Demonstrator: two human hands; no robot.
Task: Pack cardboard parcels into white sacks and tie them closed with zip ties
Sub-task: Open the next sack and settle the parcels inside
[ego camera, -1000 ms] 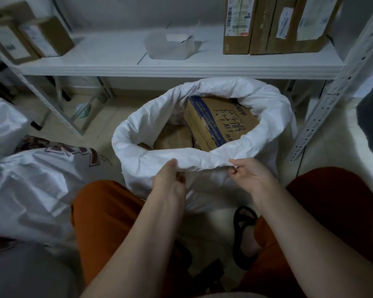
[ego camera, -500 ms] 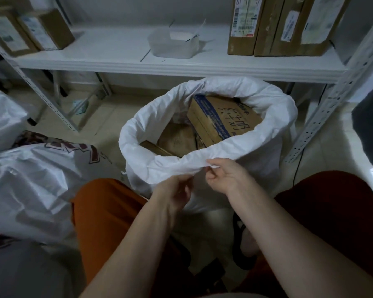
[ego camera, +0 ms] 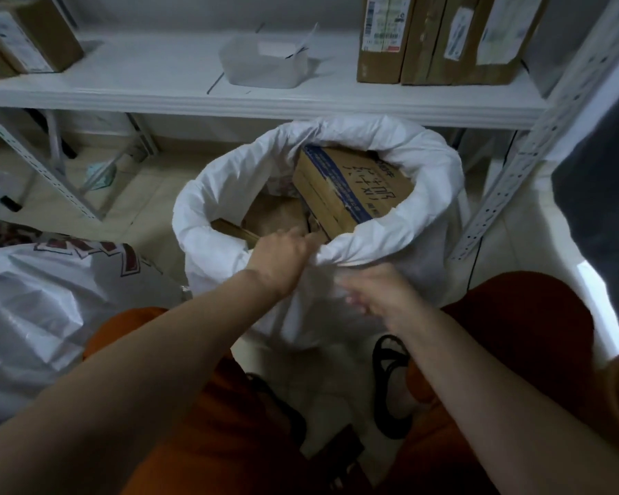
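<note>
A white sack (ego camera: 433, 162) stands open on the floor in front of my knees, under a shelf. Inside it a cardboard parcel with a blue stripe (ego camera: 351, 184) leans at the right, with plainer cardboard parcels (ego camera: 276, 216) lower at the left. My left hand (ego camera: 283, 255) grips the near rim of the sack, bunching the fabric. Just below and right of it, my right hand (ego camera: 379, 291) is blurred against the sack's front wall; its fingers look curled, and whether they hold fabric is unclear.
A white metal shelf (ego camera: 158, 98) runs above the sack, carrying a clear plastic tub (ego camera: 265, 62) and upright cardboard parcels (ego camera: 440, 37). More boxes (ego camera: 29, 33) stand at its left end. A filled white sack (ego camera: 40, 309) lies at my left. A shelf upright (ego camera: 536, 144) slants at the right.
My left hand has moved up and right along the near rim, gathering it. My right hand has let go of the rim and dropped lower against the sack's front.
</note>
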